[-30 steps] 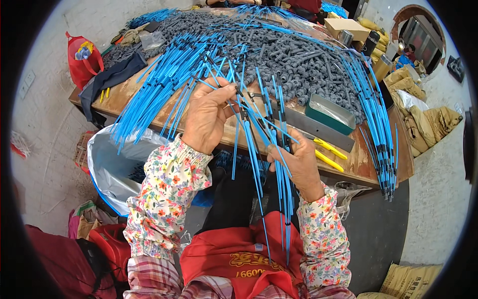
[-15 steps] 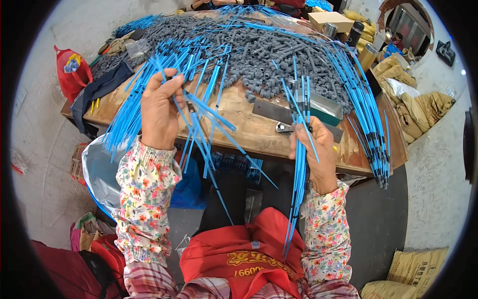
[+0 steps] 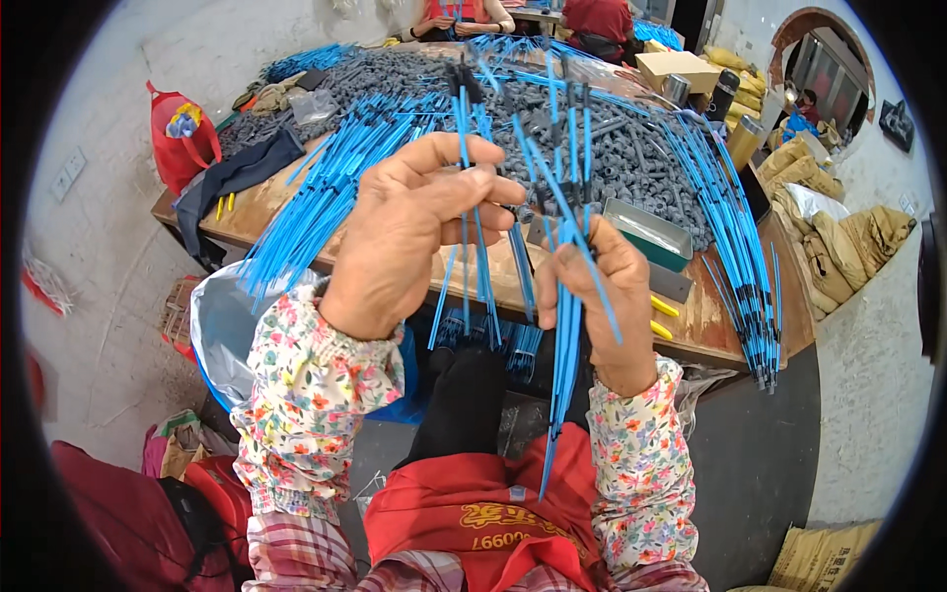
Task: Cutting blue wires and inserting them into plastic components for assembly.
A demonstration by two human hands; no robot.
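My left hand is raised over the table's front edge, thumb and fingers closed around a few thin blue strips with black sections. Close on its right, my right hand grips a bundle of similar blue strips, their lower ends tapering toward my lap. One strip slants across the front of that bundle. The fingertips of both hands are near each other, a small gap apart. Yellow-handled pliers lie beside my right hand, which hides their head.
Grey ribbed plastic parts are heaped across the wooden table. Blue strips lie in piles at left and right. A green tray sits behind my right hand. Across the table is another person.
My left hand has moved right, close to my right hand. The loose strips that fanned down from it now stand more upright. The view has shifted, showing more of the person across the table.
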